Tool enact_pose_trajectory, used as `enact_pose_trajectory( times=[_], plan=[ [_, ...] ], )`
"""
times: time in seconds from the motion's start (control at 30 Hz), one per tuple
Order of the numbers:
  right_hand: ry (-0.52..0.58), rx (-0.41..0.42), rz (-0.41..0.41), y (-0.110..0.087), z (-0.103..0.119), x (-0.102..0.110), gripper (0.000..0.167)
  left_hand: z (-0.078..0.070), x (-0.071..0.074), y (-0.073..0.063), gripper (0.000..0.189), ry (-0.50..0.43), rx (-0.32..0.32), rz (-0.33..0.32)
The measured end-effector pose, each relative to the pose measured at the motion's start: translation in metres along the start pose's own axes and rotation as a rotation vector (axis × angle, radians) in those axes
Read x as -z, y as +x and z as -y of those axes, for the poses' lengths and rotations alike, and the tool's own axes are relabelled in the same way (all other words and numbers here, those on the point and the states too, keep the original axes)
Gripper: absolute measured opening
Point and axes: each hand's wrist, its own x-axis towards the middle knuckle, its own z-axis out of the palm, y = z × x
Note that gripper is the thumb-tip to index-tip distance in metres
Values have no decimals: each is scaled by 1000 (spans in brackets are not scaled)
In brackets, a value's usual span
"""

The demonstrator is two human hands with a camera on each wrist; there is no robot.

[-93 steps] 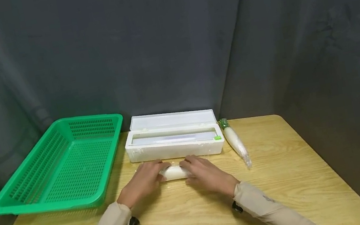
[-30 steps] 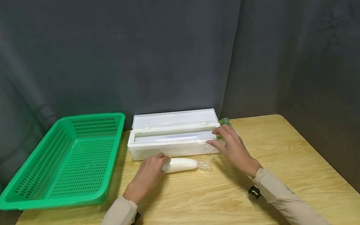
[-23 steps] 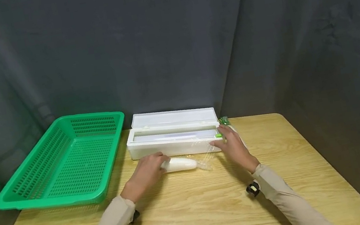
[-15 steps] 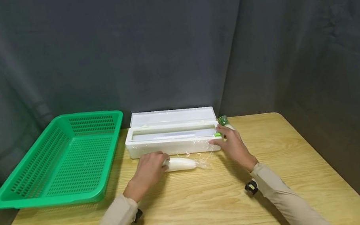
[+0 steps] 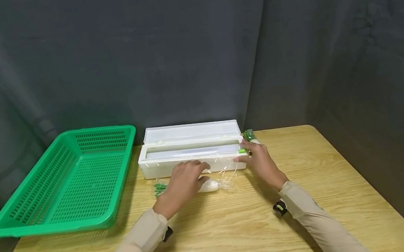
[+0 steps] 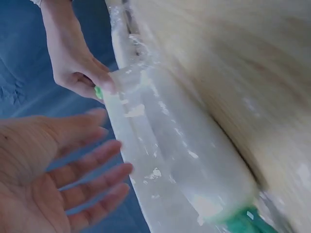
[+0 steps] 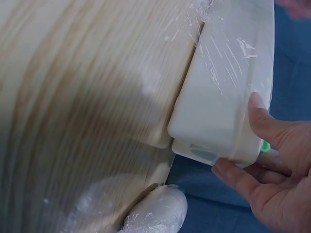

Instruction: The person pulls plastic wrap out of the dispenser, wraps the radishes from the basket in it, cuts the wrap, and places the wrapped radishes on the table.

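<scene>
A white radish with a green top (image 5: 209,185) lies on the table in front of a white cling film dispenser (image 5: 193,166). Clear film (image 6: 138,109) runs from the dispenser over the radish, as the left wrist view shows. Fingers spread, my left hand (image 5: 184,185) is held over the radish and hides its middle; in the left wrist view the hand (image 6: 63,174) is apart from it. My right hand (image 5: 263,164) grips the dispenser's right end, thumb on the front face, beside the green slider (image 5: 242,151).
A green plastic basket (image 5: 118,217) stands at the left. Behind the right hand lies a second wrapped radish (image 5: 250,135), mostly hidden in the head view. The dispenser's lid (image 5: 191,131) stands raised at the back, near a dark curtain (image 5: 172,50).
From both hands on the radish, my right hand has moved to the dispenser's right end. My left hand has since let go of the radish and moved right, uncovering its green top.
</scene>
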Motion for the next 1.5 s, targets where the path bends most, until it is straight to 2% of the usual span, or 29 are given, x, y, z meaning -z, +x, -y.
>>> enact_pose_trajectory(
  times=[0.13,0.23,0.37,0.57,0.77,0.97,1.2,1.37,1.5],
  plan=[
    [5,-20,-1,0,0,0,57,-7,-3,21,28,-66,-70,-8],
    [15,-13,-17,1,-2,-1,50,-12,-8,35,25,-111,-82,-4],
    [28,2,-31,2,-5,-4,44,-15,-16,48,22,-179,-76,3],
    [-11,23,-55,1,-6,-4,50,-16,-29,60,26,-272,-79,-9],
    [18,38,-86,1,-5,-5,54,-20,-34,74,25,-317,-21,12],
    [37,13,-82,0,-4,-5,43,-27,-38,85,24,-267,-14,20],
    [43,-21,-85,-3,-6,-4,42,-36,-47,96,22,-156,-28,20],
    [20,-6,-106,-2,-6,-4,38,-35,-50,102,21,-75,-33,24],
    [19,-31,-108,-1,-6,-4,32,-34,-51,106,21,-43,-38,20]
  ],
)
